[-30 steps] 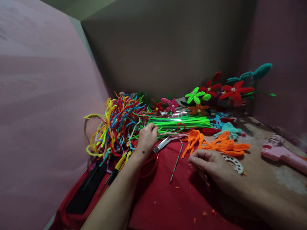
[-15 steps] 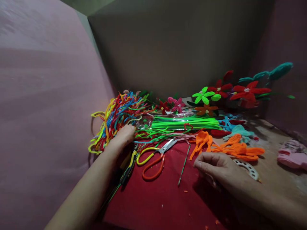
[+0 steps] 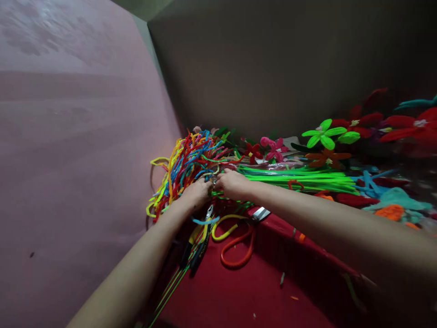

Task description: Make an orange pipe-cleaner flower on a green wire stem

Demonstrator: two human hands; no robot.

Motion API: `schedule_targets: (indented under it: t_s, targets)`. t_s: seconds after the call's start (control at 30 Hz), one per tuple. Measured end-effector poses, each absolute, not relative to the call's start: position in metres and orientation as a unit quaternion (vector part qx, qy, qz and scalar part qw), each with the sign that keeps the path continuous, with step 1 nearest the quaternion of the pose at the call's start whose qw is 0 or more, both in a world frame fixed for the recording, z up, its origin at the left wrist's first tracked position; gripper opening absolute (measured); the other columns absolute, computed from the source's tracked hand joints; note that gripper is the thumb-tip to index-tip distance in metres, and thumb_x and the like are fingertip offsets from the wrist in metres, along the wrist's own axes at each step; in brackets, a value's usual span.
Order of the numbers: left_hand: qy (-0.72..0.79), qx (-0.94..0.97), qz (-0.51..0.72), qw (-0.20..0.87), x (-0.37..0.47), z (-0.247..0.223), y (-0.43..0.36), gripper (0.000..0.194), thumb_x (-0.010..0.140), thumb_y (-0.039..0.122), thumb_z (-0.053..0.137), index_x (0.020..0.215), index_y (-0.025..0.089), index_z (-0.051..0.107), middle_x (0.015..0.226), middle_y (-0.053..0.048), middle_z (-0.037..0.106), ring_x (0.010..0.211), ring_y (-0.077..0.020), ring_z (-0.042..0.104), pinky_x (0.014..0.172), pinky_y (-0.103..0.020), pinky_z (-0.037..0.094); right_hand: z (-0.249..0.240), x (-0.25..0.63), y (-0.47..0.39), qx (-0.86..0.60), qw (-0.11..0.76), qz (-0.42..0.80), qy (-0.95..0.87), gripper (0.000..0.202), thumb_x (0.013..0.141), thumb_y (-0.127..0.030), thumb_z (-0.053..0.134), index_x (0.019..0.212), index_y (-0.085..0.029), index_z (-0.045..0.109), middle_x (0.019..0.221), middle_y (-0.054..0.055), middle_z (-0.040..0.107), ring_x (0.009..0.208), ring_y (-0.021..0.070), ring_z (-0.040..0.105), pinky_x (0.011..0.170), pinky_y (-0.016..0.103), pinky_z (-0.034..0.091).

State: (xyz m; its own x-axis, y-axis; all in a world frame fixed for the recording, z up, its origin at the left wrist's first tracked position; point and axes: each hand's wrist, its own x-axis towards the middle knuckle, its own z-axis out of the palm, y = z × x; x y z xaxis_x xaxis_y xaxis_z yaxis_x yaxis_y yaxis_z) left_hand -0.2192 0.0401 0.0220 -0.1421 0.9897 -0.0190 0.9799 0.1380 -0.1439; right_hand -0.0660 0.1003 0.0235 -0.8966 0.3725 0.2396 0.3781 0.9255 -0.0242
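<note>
At the right edge of a heap of mixed-colour pipe cleaners (image 3: 191,159), my left hand (image 3: 197,193) and my right hand (image 3: 232,183) come together, fingertips almost touching. The fingers of both are bent inward and closed; what they pinch is hidden among the stems. Beside my right hand runs a bundle of bright green pipe cleaners (image 3: 300,179). Below the hands lie scissors with one yellow and one red handle (image 3: 241,259), their blades partly under my right forearm. Yellow-and-black pliers (image 3: 201,246) rest to their left, with a short light-blue pipe cleaner (image 3: 205,221) across them.
Fuzzy flowers, among them a green one (image 3: 324,134), a pink one (image 3: 275,148) and a red one (image 3: 416,125), stand along the back wall. Orange pieces (image 3: 391,212) lie at right behind my forearm. Small scraps dot the red surface (image 3: 266,291). A pale wall (image 3: 85,159) rises at left.
My right hand has moved left from beside the orange pieces to meet my left hand at the heap. The view has turned, shifting everything rightward. A light-blue pipe cleaner now lies over the pliers.
</note>
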Motion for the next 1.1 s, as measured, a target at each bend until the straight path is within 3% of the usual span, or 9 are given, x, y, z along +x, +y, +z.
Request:
schedule_targets:
  t_s: [0.13,0.2,0.37,0.67,0.83,1.1]
  targets:
    - [-0.761,-0.636,0.113,0.052,-0.222,0.011,0.045,0.030,0.081,0.032,0.051,0.101,0.014,0.063,0.107,-0.016,0.059,0.097,-0.0263,0.059,0.084,-0.037,0.044,0.007,-0.089,0.113,-0.177,0.125,-0.063,-0.974,0.029,0.083,-0.019,0.042,0.092,-0.016,0.069,0.113,0.014,0.058,0.107,0.0288,0.043,0.083,0.039,0.033]
    - [-0.775,-0.616,0.133,0.049,-0.228,0.009,0.048,0.030,0.083,0.031,0.052,0.103,0.010,0.060,0.108,-0.015,0.058,0.098,-0.0244,0.057,0.085,-0.041,0.045,0.001,-0.094,0.118,-0.185,0.125,-0.080,-0.972,0.029,0.083,-0.021,0.042,0.091,-0.015,0.069,0.113,0.016,0.057,0.108,0.0298,0.041,0.084,0.042,0.032]
    - [-0.815,-0.564,0.131,0.017,-0.245,0.015,0.064,0.034,0.084,0.031,0.053,0.114,0.015,0.052,0.114,-0.009,0.055,0.097,-0.0203,0.056,0.080,-0.040,0.049,-0.003,-0.097,0.127,-0.216,0.131,-0.095,-0.963,0.033,0.081,-0.031,0.043,0.093,-0.013,0.068,0.115,0.019,0.053,0.107,0.0334,0.039,0.082,0.043,0.035]
    - [-0.813,-0.581,-0.015,-0.025,-0.250,-0.003,0.105,0.033,0.085,0.031,0.051,0.114,0.016,0.052,0.115,-0.009,0.055,0.096,-0.0198,0.056,0.080,-0.040,0.049,0.000,-0.087,0.134,-0.212,0.141,-0.080,-0.964,0.037,0.084,-0.024,0.036,0.111,-0.011,0.058,0.116,0.018,0.052,0.109,0.0308,0.043,0.082,0.043,0.038]
    - [-0.789,-0.612,-0.055,-0.011,-0.243,-0.013,0.107,0.032,0.085,0.031,0.051,0.114,0.016,0.052,0.115,-0.009,0.055,0.097,-0.0197,0.056,0.080,-0.040,0.049,-0.001,-0.084,0.135,-0.203,0.144,-0.068,-0.966,0.036,0.084,-0.024,0.038,0.111,-0.012,0.058,0.116,0.017,0.053,0.116,0.0308,0.041,0.084,0.041,0.040]
    - [-0.789,-0.604,-0.092,-0.061,-0.247,-0.013,0.116,0.033,0.085,0.031,0.051,0.114,0.016,0.052,0.115,-0.009,0.055,0.097,-0.0201,0.056,0.080,-0.040,0.049,0.003,-0.068,0.127,-0.191,0.134,-0.018,-0.972,0.033,0.079,-0.016,0.044,0.105,-0.018,0.065,0.113,0.013,0.057,0.103,0.0260,0.054,0.084,0.036,0.042]
